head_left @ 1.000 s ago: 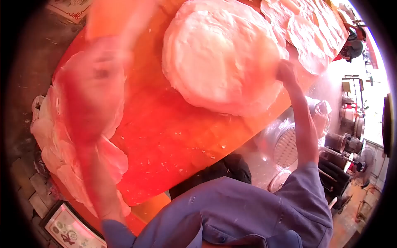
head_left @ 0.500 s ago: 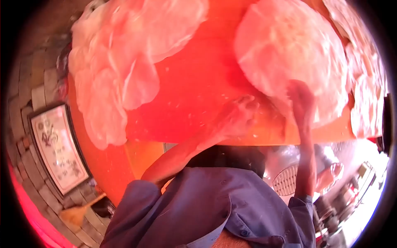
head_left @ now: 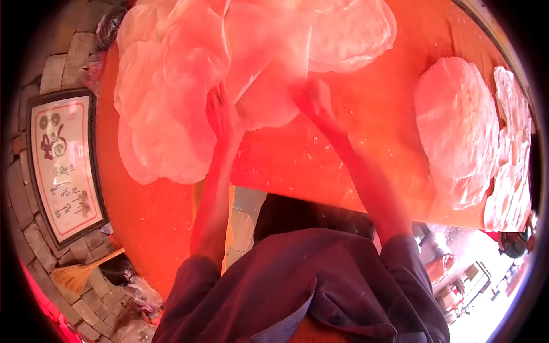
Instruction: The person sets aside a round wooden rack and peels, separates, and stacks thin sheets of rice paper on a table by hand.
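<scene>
A thin, pale dough sheet (head_left: 269, 94) stretches between my two hands over the left side of the red-orange table. My left hand (head_left: 224, 117) is closed at its left edge, the fingers partly blurred against the pale dough. On the sheet's right edge, my right hand (head_left: 317, 100) is closed in a fist. Under and around this sheet lies a spread of overlapping round dough sheets (head_left: 166, 114). Another round sheet (head_left: 351, 28) shows beyond my right hand. To the right, apart from both hands, rests a round stack of dough sheets (head_left: 457, 131).
Crumpled, folded dough sheets (head_left: 509, 171) line the right edge of the table (head_left: 297, 160). Left of the table are a framed sign (head_left: 64, 166), a straw broom (head_left: 74, 277) and plastic bags (head_left: 143, 294) on brick ground. Bright metal equipment (head_left: 466, 286) stands at lower right.
Both hands have moved left from beside the round stack to the overlapping sheets. A dough sheet now spans between them. The view has turned left, and the stack appears farther right.
</scene>
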`<act>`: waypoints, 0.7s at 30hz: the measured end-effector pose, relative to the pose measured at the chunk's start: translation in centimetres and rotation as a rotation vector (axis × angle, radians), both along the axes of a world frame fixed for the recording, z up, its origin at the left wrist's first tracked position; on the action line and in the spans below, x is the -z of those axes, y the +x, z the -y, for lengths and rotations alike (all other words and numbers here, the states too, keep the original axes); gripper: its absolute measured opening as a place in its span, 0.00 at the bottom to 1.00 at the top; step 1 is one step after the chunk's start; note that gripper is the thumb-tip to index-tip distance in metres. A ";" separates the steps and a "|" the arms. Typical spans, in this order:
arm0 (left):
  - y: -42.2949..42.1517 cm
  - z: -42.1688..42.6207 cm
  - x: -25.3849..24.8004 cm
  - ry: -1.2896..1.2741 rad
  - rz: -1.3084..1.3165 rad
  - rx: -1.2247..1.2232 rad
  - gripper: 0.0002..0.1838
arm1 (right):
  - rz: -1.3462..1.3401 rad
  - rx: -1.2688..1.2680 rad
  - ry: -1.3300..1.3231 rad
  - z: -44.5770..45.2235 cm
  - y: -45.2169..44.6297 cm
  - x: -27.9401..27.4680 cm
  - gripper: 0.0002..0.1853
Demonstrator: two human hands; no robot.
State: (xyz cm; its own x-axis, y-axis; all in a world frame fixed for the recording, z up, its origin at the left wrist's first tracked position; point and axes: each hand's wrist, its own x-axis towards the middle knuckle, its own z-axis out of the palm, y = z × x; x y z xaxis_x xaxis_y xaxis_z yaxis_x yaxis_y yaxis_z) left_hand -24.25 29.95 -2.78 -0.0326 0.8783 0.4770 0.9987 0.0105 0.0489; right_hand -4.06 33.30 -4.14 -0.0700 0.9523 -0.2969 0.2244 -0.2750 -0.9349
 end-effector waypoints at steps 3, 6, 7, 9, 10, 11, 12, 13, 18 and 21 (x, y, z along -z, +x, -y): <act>-4.3 -1.4 1.2 -0.114 -0.008 -0.036 0.18 | 0.019 0.031 0.042 0.3 0.7 -1.8 0.08; -10.3 -2.5 1.4 -0.210 0.005 -0.077 0.16 | -0.021 0.097 0.123 0.4 5.3 -5.6 0.07; -12.3 -2.8 1.4 -0.241 0.021 -0.098 0.15 | -0.065 0.129 0.158 0.3 7.7 -6.9 0.07; -16.5 -3.6 1.2 -0.308 0.063 -0.127 0.16 | -0.205 0.219 0.271 0.2 14.4 -9.7 0.08; -18.2 -4.0 0.7 -0.342 0.076 -0.123 0.16 | -0.272 0.256 0.330 0.1 17.8 -11.1 0.09; -18.6 -4.7 0.2 -0.357 0.063 -0.107 0.17 | 0.033 0.219 0.385 0.4 21.2 -15.5 0.09; -18.6 -4.5 -1.4 -0.363 0.019 -0.087 0.17 | 0.342 0.198 0.432 0.7 24.6 -19.9 0.10; -18.2 -4.2 -2.9 -0.363 -0.035 -0.062 0.18 | 0.629 0.250 0.456 0.9 29.2 -22.7 0.11; -10.2 -1.0 -10.6 -0.381 -0.077 0.046 0.20 | 1.738 0.397 0.777 6.1 31.0 -33.1 0.12; -1.7 1.4 -11.8 -0.449 0.055 0.237 0.14 | 1.740 0.378 0.598 9.6 37.1 -29.7 0.14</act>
